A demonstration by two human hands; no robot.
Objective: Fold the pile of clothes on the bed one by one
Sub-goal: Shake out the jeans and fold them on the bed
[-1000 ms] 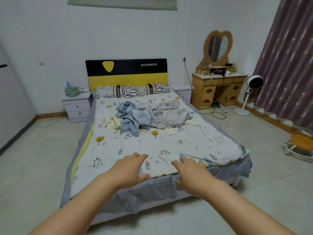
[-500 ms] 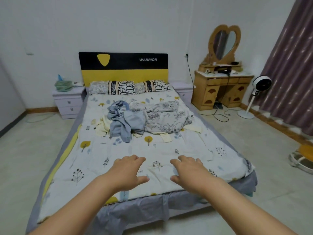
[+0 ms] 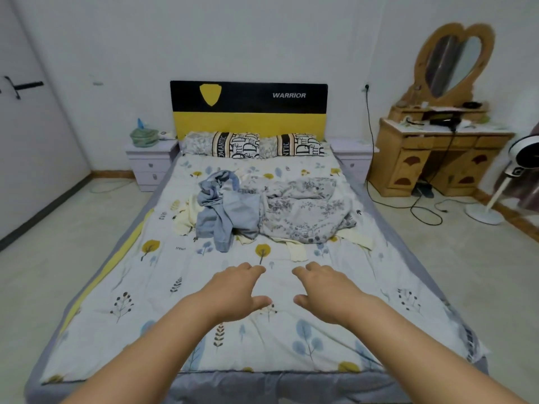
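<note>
A pile of clothes lies in the middle of the bed (image 3: pixel 122 298). In it I see a crumpled blue-grey garment (image 3: pixel 227 209) on the left, a grey floral garment (image 3: pixel 306 212) on the right, and a pale yellow garment (image 3: pixel 297 250) sticking out underneath. My left hand (image 3: pixel 233 293) and my right hand (image 3: pixel 326 293) reach forward side by side over the patterned sheet, short of the pile. Both have relaxed, spread fingers and hold nothing.
Two pillows (image 3: pixel 253 144) lean against the black and yellow headboard (image 3: pixel 248 109). Nightstands (image 3: pixel 150 161) flank the bed. A wooden dressing table (image 3: pixel 437 161) with a heart mirror stands at the right, with cables on the floor and a white fan (image 3: pixel 513 176) beside it.
I have moved closer to the bed and my view has shifted left. Both hands have advanced over the sheet toward the pile, still holding nothing.
</note>
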